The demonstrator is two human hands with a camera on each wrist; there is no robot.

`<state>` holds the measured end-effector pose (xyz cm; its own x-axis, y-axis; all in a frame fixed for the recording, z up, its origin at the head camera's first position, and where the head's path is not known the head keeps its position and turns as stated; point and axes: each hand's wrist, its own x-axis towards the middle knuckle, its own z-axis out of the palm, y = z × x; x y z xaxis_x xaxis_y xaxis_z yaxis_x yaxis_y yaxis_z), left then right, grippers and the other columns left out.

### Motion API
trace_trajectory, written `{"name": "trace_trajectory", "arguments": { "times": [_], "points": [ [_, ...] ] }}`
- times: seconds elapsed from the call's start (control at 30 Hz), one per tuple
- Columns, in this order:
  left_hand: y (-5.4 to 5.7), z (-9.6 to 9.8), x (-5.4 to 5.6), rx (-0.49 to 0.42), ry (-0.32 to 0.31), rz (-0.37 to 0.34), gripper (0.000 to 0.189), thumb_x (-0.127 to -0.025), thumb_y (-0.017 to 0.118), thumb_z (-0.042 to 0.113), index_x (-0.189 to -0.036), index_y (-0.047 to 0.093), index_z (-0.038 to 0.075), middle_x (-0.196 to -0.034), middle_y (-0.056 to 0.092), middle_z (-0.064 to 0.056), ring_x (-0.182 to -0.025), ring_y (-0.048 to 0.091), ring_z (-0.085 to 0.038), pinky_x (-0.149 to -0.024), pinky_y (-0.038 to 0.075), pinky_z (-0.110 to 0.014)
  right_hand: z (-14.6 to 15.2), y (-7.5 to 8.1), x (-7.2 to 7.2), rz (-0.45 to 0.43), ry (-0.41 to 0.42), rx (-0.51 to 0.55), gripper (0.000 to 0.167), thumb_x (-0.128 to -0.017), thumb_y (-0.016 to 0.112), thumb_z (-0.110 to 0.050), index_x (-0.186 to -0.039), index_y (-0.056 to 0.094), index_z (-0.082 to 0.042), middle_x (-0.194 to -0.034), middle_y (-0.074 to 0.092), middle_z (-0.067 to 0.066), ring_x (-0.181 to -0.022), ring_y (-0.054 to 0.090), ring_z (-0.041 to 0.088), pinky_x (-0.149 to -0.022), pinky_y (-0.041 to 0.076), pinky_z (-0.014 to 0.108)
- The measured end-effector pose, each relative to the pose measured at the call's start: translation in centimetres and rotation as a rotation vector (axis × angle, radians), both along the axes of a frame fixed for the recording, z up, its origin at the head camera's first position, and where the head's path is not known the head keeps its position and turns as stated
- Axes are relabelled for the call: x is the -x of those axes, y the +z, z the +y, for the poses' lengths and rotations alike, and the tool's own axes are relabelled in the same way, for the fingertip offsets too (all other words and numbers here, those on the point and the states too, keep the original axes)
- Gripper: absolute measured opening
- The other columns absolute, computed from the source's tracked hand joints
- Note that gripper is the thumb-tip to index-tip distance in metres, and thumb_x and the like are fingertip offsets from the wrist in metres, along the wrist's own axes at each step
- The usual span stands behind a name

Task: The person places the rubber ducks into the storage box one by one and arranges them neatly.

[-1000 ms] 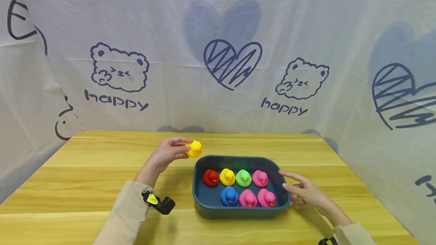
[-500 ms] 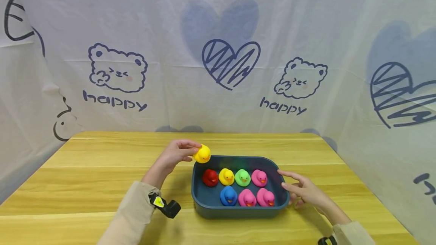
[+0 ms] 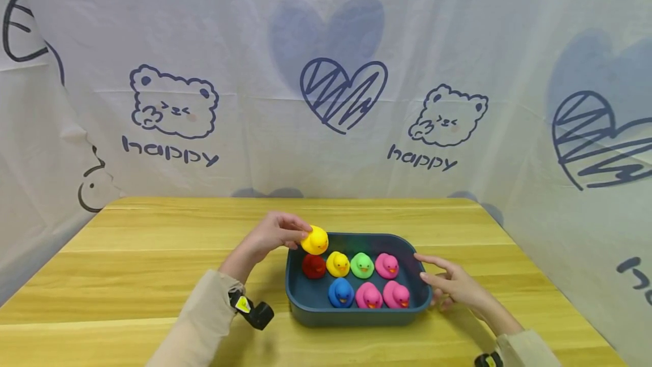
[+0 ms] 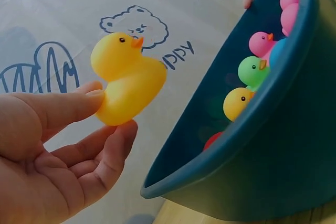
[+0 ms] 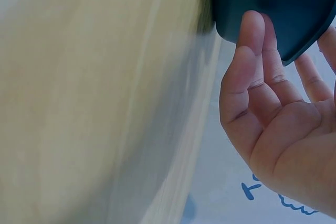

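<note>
My left hand (image 3: 275,234) pinches a yellow rubber duck (image 3: 314,240) between thumb and fingers, above the back left corner of a dark blue-green bin (image 3: 351,317). In the left wrist view the held duck (image 4: 131,80) is upright, apart from the bin wall. Inside the bin, the back row has a red duck (image 3: 313,267), a yellow duck (image 3: 338,265), a green duck (image 3: 362,265) and a pink duck (image 3: 387,266). In front are a blue duck (image 3: 340,293) and two pink ducks. My right hand (image 3: 458,287) touches the bin's right rim with fairly loose fingers.
The bin stands on a wooden table (image 3: 153,276). Behind it hangs a pale cloth (image 3: 254,129) printed with bears and hearts. A small black camera (image 3: 252,310) is strapped to the left wrist.
My left hand has carried the yellow duck rightward and lower, from left of the bin to over its back left corner. The right hand has stayed at the rim.
</note>
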<state>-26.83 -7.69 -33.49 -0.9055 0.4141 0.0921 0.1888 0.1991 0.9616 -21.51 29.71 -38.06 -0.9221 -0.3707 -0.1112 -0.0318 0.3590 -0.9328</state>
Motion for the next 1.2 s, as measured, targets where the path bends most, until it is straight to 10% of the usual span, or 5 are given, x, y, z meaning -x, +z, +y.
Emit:
{"name": "trace_trajectory", "arguments": {
  "times": [0.3, 0.8, 1.2],
  "points": [
    [0.2, 0.4, 0.3, 0.186, -0.156, 0.063, 0.015, -0.081, 0.063, 0.005, -0.093, 0.068, -0.004, -0.091, 0.065, -0.009, -0.07, 0.057, -0.018, -0.065, 0.049, -0.032, 0.0, 0.0, 0.0, -0.001, 0.0, 0.002, 0.059, -0.092, 0.051, -0.024, -0.138, 0.025, 0.0, -0.07, 0.059, 0.011, -0.058, 0.058, 0.018, -0.046, 0.045, 0.024],
    [-0.4, 2.2, 1.5, 0.28, -0.547, -0.026, 0.011, -0.078, 0.062, -0.006, -0.088, 0.066, -0.01, -0.079, 0.066, -0.008, -0.058, 0.053, -0.013, -0.059, 0.049, -0.026, -0.1, 0.0, -0.1, -0.001, 0.001, 0.0, 0.058, -0.092, 0.051, -0.024, -0.138, 0.025, 0.0, -0.074, 0.06, 0.013, -0.06, 0.058, 0.019, -0.047, 0.046, 0.025],
    [-0.3, 3.3, 1.5, 0.525, -0.568, -0.067, 0.007, -0.077, 0.063, -0.005, -0.08, 0.07, -0.003, -0.075, 0.066, -0.005, -0.058, 0.053, -0.011, -0.059, 0.049, -0.024, -0.1, 0.1, -0.1, -0.002, -0.007, -0.007, 0.058, -0.092, 0.051, -0.024, -0.138, 0.025, 0.001, -0.072, 0.06, 0.012, -0.058, 0.057, 0.018, -0.047, 0.046, 0.025]
  ]
}}
